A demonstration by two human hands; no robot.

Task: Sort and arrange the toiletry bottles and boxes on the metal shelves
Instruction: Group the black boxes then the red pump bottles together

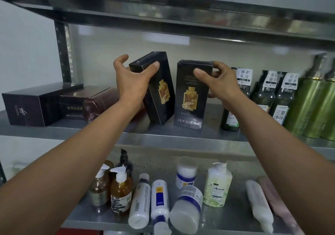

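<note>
I read: left hand (pixel 130 78) grips tilted box (pixel 159 96) | right hand (pixel 217 82) grips upright box (pixel 191 100) | tilted top leans upper-left, bases close.

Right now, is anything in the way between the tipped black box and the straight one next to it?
Nothing visible. Only bare shelf shows in the gap between the tilted box, held by the left hand, and the upright box, held by the right hand.

Tilted black box (pixel 159 93) beside upright black box (pixel 192 98) (gold print)
</note>
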